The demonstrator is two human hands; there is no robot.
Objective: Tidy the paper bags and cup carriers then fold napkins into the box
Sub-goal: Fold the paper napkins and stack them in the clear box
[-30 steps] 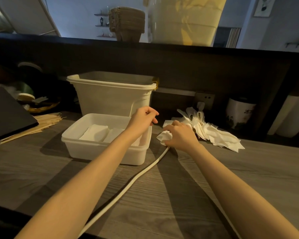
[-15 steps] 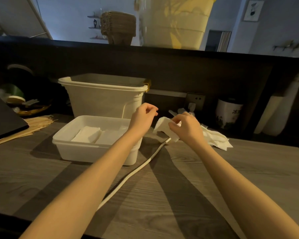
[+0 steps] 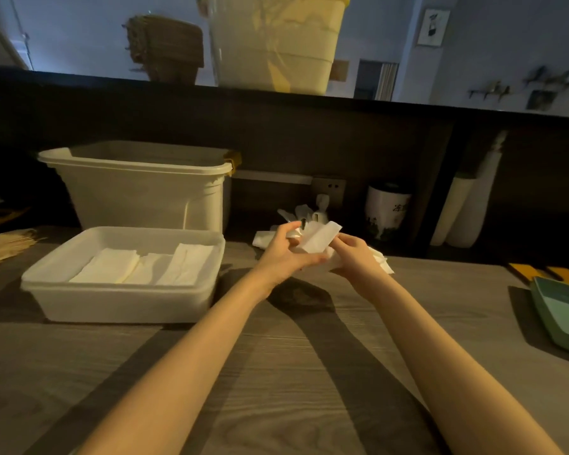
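A white napkin (image 3: 317, 237) is held above the counter between both hands. My left hand (image 3: 284, 252) grips its left side and my right hand (image 3: 353, 252) pinches its right side. Behind and under the hands lies a loose pile of white napkins (image 3: 383, 262), partly hidden. To the left stands a shallow white box (image 3: 119, 302) with three folded napkins (image 3: 145, 266) laid side by side in it.
A tall white bin (image 3: 138, 187) stands behind the box. Wooden sticks (image 3: 4, 246) lie at the far left. A white jar (image 3: 386, 210) and wall socket (image 3: 332, 188) sit at the back. A green tray (image 3: 562, 311) is at the right edge. Brown cup carriers (image 3: 165, 49) and a large tub (image 3: 276, 41) stand on the upper ledge.
My right hand lifted a napkin off the pile. My left hand moved from the box's rim over to that napkin, and both now hold it. The view shifted right.
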